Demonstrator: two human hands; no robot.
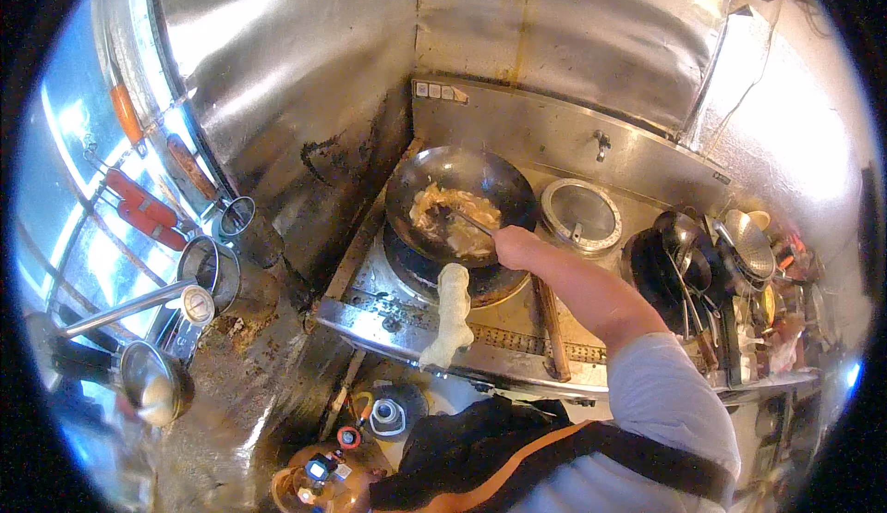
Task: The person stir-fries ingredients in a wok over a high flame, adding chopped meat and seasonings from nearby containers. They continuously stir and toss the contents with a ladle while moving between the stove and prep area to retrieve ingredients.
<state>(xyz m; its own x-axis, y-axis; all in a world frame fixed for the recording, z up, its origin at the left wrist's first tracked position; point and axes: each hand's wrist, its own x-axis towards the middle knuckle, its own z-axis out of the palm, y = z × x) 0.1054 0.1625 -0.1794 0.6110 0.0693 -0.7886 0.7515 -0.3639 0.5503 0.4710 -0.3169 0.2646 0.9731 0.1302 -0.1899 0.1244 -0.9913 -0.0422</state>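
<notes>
My right hand (514, 247) grips the end of a metal cooking utensil (474, 222), whose far end is in the food. Browned, pale pieces of food (450, 212) lie in the bottom of a dark wok (463, 160) on the stove. A light folded cloth (449, 315) covers what looks like the wok's handle and reaches over the stove's front edge. My left hand is not discernible in the view.
A round glass-topped lid (581, 216) lies right of the wok. A wooden handle (552, 329) crosses the stove front. Dark pans (641, 264) and a perforated ladle (748, 246) crowd the right. Metal pots (208, 274) hang left. A gas cylinder (326, 478) stands below.
</notes>
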